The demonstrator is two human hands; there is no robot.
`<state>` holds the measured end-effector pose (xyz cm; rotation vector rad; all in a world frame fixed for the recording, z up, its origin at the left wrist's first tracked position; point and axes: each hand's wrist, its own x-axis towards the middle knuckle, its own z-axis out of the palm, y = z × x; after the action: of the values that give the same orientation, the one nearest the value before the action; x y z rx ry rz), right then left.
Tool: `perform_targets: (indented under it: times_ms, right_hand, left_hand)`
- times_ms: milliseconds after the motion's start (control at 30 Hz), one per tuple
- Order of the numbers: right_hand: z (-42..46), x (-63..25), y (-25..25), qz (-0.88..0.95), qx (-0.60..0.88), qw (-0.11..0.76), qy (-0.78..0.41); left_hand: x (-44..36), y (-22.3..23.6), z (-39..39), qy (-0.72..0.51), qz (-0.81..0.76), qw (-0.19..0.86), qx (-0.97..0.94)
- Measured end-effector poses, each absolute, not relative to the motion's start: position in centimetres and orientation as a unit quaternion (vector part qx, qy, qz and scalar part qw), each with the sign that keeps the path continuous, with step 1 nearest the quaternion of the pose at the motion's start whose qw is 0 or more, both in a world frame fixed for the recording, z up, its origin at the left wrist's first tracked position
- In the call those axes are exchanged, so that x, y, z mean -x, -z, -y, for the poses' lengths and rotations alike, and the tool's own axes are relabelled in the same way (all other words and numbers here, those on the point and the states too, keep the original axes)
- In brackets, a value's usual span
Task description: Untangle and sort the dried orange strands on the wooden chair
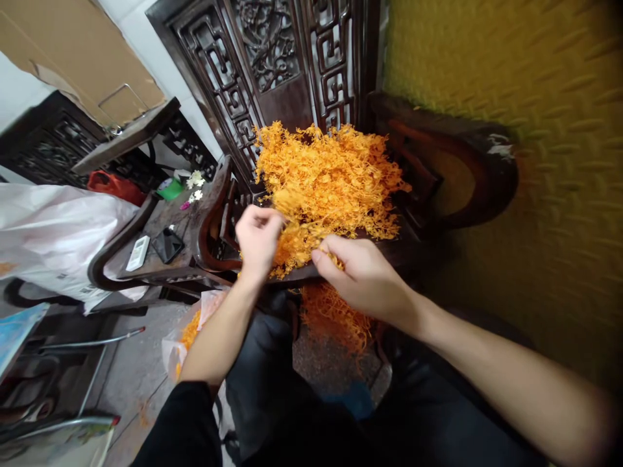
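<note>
A large heap of orange, thread-like branching strands (335,172) lies on the seat of a dark carved wooden chair (285,107). My left hand (257,237) is closed in a pinch at the heap's left front edge, with a motion-blurred yellow-orange clump (289,200) at its fingertips. Just right of it, my right hand (357,269) is closed in front of the heap, and a few orange strands show between thumb and fingers. Both hands are a little blurred, so the exact grip on single strands is hard to see.
Below the seat lies a darker orange tangle (335,314). At left, a plastic bag (207,305) with orange bits stands on the floor. A side table (158,217) bears a white device (139,253), a black item (168,244) and a green roll (170,188). A yellow textured surface (535,259) fills the right.
</note>
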<state>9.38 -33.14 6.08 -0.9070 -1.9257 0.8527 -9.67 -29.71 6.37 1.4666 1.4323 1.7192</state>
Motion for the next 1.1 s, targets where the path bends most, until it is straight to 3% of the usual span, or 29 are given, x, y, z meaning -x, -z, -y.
perform_targets:
  times_ms: [167, 300, 433, 533, 667, 800, 967, 1033, 1100]
  right_hand:
    - [32.9, -10.1, -6.2, 0.758, 0.32, 0.296, -0.486]
    - [32.3, -11.4, -6.6, 0.657, 0.338, 0.359, -0.569]
    - [31.6, -12.3, -6.9, 0.622, 0.377, 0.483, -0.487]
    - [30.7, -12.4, -6.3, 0.627, 0.417, 0.507, -0.419]
    - [30.0, -12.0, -5.2, 0.645, 0.454, 0.45, -0.418]
    - [30.1, -11.2, -4.1, 0.715, 0.408, 0.325, -0.465]
    - [30.4, -10.5, -3.3, 0.828, 0.313, 0.157, -0.439]
    - [30.2, -10.7, -3.5, 0.809, 0.35, 0.197, -0.429]
    - [30.1, -11.0, -4.0, 0.757, 0.419, 0.294, -0.406]
  left_hand:
    - [11.3, -6.2, 29.0, -0.592, -0.482, 0.365, -0.533]
    - [10.1, -6.0, 30.3, -0.522, -0.475, 0.433, -0.561]
    - [9.7, -6.2, 30.8, -0.508, -0.463, 0.506, -0.521]
    - [9.7, -6.8, 31.1, -0.489, -0.44, 0.588, -0.47]
    - [9.4, -7.8, 31.8, -0.497, -0.387, 0.661, -0.408]
    - [9.2, -8.3, 31.9, -0.562, -0.334, 0.676, -0.341]
    - [9.0, -7.7, 31.7, -0.583, -0.326, 0.676, -0.312]
    - [8.8, -7.4, 31.7, -0.583, -0.328, 0.676, -0.309]
    - [8.6, -7.1, 31.7, -0.58, -0.332, 0.679, -0.305]
